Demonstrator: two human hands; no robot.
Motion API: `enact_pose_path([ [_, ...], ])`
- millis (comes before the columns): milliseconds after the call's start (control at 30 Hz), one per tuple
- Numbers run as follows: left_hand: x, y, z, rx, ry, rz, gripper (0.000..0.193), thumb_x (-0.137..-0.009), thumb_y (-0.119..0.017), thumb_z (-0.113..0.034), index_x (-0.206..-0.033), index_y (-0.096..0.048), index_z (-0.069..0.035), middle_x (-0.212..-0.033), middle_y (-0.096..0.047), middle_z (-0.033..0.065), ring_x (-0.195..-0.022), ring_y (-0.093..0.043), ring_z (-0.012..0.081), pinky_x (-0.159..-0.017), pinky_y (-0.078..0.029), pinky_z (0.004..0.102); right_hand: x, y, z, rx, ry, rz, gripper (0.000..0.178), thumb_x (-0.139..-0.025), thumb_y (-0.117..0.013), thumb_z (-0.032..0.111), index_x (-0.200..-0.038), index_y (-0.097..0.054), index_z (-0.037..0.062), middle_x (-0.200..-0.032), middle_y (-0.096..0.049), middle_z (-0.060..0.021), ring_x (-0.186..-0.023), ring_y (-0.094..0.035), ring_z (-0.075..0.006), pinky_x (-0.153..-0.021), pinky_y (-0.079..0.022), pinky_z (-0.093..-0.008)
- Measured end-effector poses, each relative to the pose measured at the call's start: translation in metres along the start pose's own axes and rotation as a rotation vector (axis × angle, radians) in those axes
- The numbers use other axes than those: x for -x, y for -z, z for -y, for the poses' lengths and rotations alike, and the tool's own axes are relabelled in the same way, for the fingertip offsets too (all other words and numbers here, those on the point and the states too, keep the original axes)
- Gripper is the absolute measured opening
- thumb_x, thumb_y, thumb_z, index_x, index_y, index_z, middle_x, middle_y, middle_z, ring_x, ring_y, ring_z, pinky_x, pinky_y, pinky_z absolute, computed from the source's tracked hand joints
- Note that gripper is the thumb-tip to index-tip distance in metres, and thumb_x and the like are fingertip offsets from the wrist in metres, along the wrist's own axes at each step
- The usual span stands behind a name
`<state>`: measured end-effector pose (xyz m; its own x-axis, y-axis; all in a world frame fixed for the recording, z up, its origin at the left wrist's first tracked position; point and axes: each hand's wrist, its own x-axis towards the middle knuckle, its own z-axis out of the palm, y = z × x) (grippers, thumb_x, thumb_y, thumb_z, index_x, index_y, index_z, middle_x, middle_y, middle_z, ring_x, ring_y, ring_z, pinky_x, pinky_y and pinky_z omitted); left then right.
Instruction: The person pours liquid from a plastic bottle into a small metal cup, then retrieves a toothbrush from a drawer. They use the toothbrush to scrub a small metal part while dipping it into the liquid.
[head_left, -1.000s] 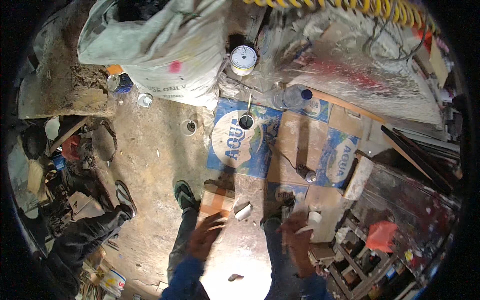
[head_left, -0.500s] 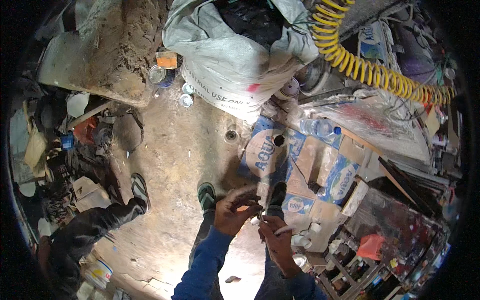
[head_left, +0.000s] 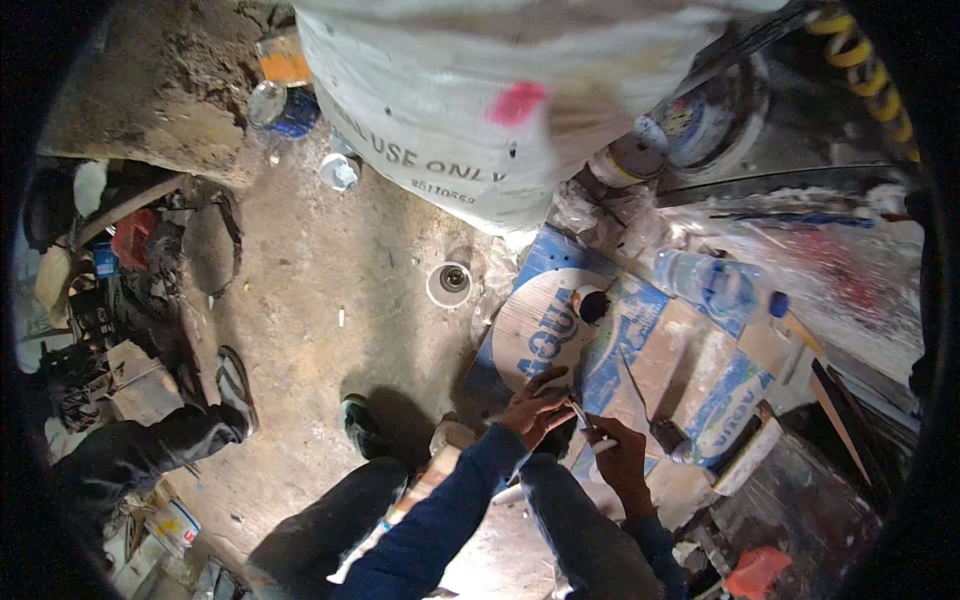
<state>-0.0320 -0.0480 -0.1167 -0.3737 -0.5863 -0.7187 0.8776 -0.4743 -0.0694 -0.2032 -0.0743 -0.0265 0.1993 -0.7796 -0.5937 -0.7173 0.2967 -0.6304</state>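
Gripping a slim, pale rod-like item (head_left: 577, 411), the right hand (head_left: 618, 446) has its fingers closed, with a short white piece (head_left: 604, 446) also showing at them. The left hand (head_left: 540, 408) is narrow, its fingers bent at the item's far end; whether it holds the item cannot be told. Item located between both hands, above the flattened cardboard (head_left: 527, 335). On the cardboard lies a clear plastic bottle (head_left: 712, 283), blue-capped. Left of it, a white cup (head_left: 434, 288) stands on the floor (head_left: 310, 270).

Floor (head_left: 300, 290) glares low centre; dim, bent edges seem blurred.
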Motion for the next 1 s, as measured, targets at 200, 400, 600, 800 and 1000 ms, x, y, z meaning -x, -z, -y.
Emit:
enact_pose_path([
  [200, -0.014, 0.020, -0.043, -0.571, -0.200, 0.104, 0.033, -0.084, -0.065, 0.003, -0.116, -0.059, 0.003, -0.108, -0.066, 0.0139, -0.099, -0.064, 0.0198, -0.090, -0.052, 0.0332, -0.034, -0.042, -0.037, -0.487, -0.047, 0.019, 0.015, -0.085, -0.070, 0.009, -0.097, -0.070, 0.0006, -0.083, -0.070, -0.0089, -0.074, -0.062, -0.0117, -0.064, -0.049, -0.0275],
  [400, -0.016, -0.016, -0.028, -0.935, -0.547, 0.062, 0.015, -0.081, -0.066, 0.007, -0.096, -0.068, 0.006, -0.104, -0.068, 0.0141, -0.096, -0.064, 0.0164, -0.087, -0.052, 0.0306, -0.026, -0.052, -0.043, -0.596, 0.080, -0.196, 0.014, -0.085, -0.069, 0.009, -0.094, -0.068, -0.0009, -0.080, -0.069, -0.0086, -0.070, -0.061, -0.0113, -0.060, -0.049, -0.0283],
  [600, -0.031, 0.022, -0.007, -0.788, -0.739, 0.035, 0.021, -0.082, -0.064, 0.006, -0.103, -0.065, 0.005, -0.097, -0.068, 0.0095, -0.087, -0.062, 0.0123, -0.078, -0.050, 0.0265, -0.027, -0.059, -0.054, -0.331, 0.161, -0.286, 0.020, -0.081, -0.064, 0.006, -0.100, -0.063, -0.0008, -0.088, -0.068, -0.0170, -0.077, -0.066, -0.0267, -0.067, -0.052, -0.0362],
  [800, -0.062, 0.144, -0.072, -1.027, -1.186, -0.771, 0.015, -0.091, -0.054, -0.006, -0.099, -0.057, 0.006, -0.091, -0.065, 0.0125, -0.083, -0.062, 0.0175, -0.072, -0.050, 0.0303, -0.058, -0.070, -0.115, 0.307, 0.384, -0.308, 0.034, -0.079, -0.059, 0.009, -0.112, -0.058, 0.0040, -0.100, -0.063, -0.0206, -0.093, -0.059, -0.0443, -0.075, -0.051, -0.0444],
  [1000, -0.053, 0.144, -0.169, -0.807, -1.269, -0.129, 0.068, -0.076, -0.073, -0.012, -0.134, -0.038, 0.000, -0.131, -0.049, 0.0202, -0.116, -0.050, 0.0296, -0.098, -0.042, 0.0404, -0.072, -0.089, -0.104, 0.466, 0.612, -0.753, 0.018, -0.087, -0.059, 0.016, -0.097, -0.062, 0.0007, -0.091, -0.063, -0.0174, -0.074, -0.059, -0.0320, -0.067, -0.046, -0.0427],
])
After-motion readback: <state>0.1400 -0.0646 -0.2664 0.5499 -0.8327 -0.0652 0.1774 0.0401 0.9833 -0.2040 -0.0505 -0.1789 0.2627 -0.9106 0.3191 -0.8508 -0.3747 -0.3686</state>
